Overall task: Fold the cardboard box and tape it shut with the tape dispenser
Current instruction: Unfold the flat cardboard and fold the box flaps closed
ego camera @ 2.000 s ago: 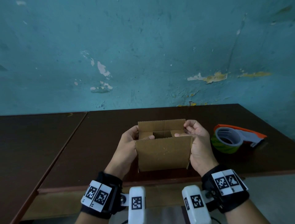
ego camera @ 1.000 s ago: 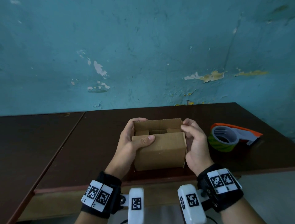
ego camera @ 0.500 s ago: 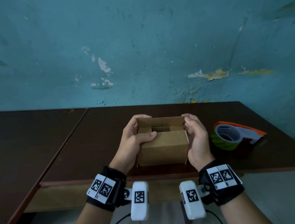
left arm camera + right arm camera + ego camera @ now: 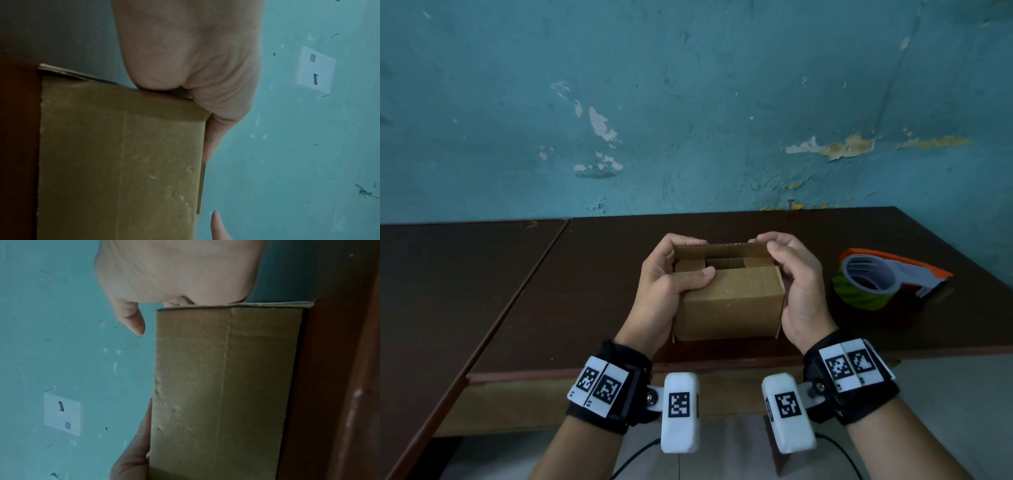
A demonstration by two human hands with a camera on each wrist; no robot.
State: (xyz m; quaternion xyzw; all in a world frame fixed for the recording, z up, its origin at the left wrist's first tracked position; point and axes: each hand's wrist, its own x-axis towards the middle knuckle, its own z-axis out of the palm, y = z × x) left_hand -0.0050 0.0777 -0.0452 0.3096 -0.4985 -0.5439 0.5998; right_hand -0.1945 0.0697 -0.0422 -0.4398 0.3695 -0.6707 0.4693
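The cardboard box (image 4: 729, 305) stands on the dark wooden table (image 4: 585, 291) between both hands, its near flap folded down, far flap upright. The left hand (image 4: 667, 291) grips its left side, thumb pressing the near flap. The right hand (image 4: 798, 284) grips the right side, fingers curled over the far flap's corner. The tape dispenser (image 4: 876, 281) lies just right of the right hand.

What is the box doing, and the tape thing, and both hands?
cardboard box: standing on the table, near flap folded down, far flap up, top still partly open, no tape on it.
tape dispenser: lying on the table, untouched.
left hand: grips the box, thumb on the near flap.
right hand: grips the box's right side.
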